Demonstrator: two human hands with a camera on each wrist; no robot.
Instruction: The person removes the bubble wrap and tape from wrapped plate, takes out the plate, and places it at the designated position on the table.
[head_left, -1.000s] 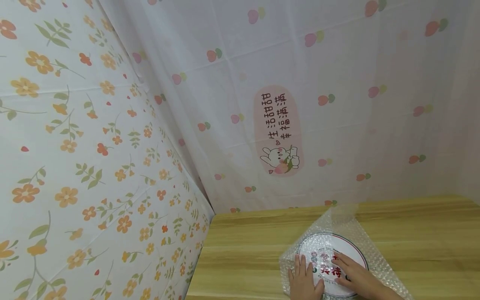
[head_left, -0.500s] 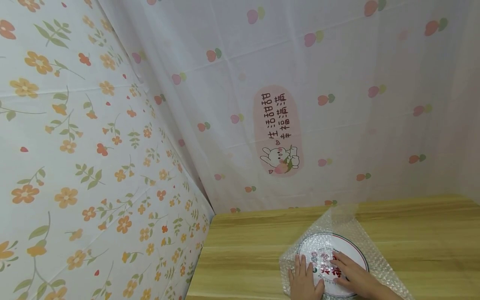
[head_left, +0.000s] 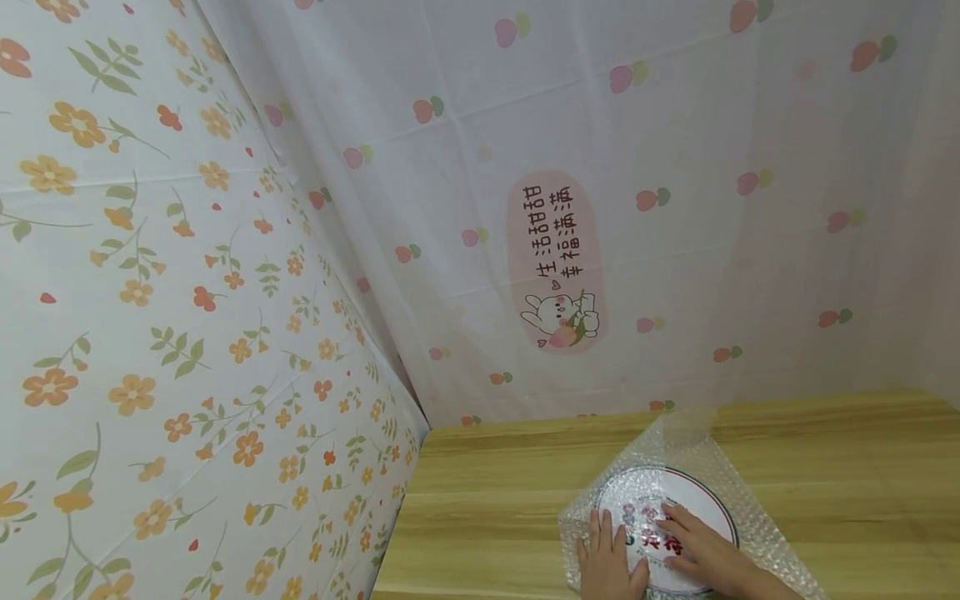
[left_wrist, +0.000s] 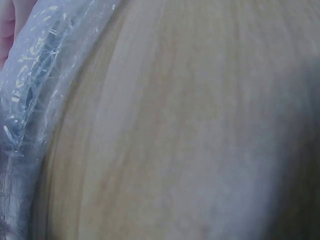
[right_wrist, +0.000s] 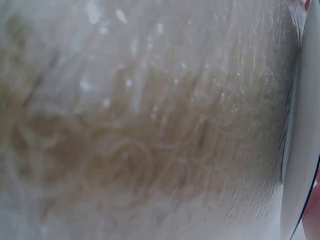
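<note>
Together, two grips (head_left: 606, 562) (head_left: 708, 550) rest on one partly bubble-wrapped plate (head_left: 699, 500).

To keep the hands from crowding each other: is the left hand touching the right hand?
Apart. The head view shows it: part of the round white plate is visible in a gap between the left hand and the right hand.

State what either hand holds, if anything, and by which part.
Nothing is visibly gripped: the left hand lies on bubble wrap over the left side of the plate, the right hand over its right side.
</note>
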